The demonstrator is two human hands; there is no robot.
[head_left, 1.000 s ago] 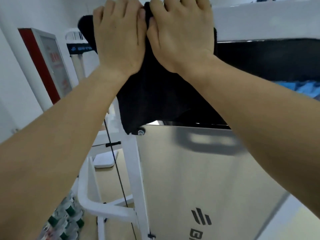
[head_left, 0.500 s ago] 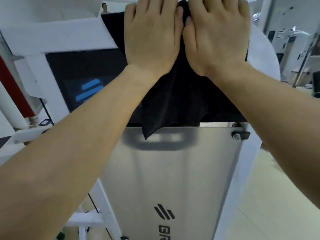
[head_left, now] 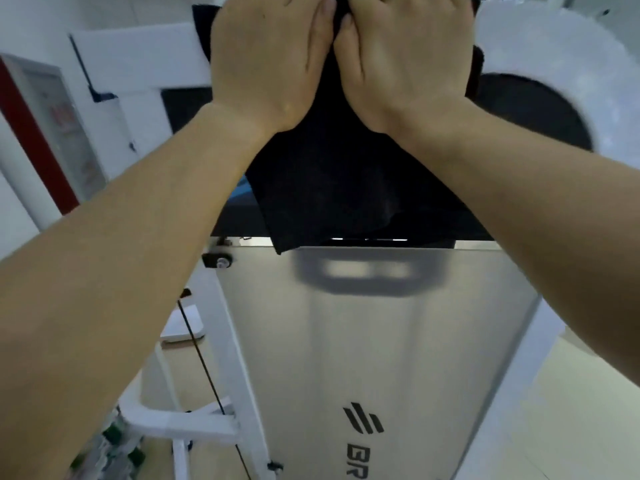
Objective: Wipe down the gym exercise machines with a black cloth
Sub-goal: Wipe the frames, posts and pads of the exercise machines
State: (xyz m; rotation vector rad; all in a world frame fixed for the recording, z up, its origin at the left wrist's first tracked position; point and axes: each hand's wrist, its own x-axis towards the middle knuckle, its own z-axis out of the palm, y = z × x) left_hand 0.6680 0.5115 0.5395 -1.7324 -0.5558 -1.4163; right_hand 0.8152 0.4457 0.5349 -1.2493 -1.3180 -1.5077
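Note:
A black cloth (head_left: pixel 329 188) hangs over the white top beam (head_left: pixel 138 57) of a gym machine, reaching down to its silver front panel (head_left: pixel 381 341). My left hand (head_left: pixel 266 64) and my right hand (head_left: pixel 405 60) lie side by side on the cloth, thumbs touching. Both press it flat against the beam. The fingertips run out of the top of the frame.
A rounded white and black cover (head_left: pixel 533 112) ends the beam on the right. A black cable (head_left: pixel 204 365) and a white frame brace (head_left: pixel 180 424) stand left of the panel. A red-edged cabinet (head_left: pixel 45 133) is at the left wall. Bottles (head_left: pixel 114 445) sit low left.
Both hands slid the cloth rightwards along the top beam, from its left end to beside the rounded right cover. They have stayed pressed together on it.

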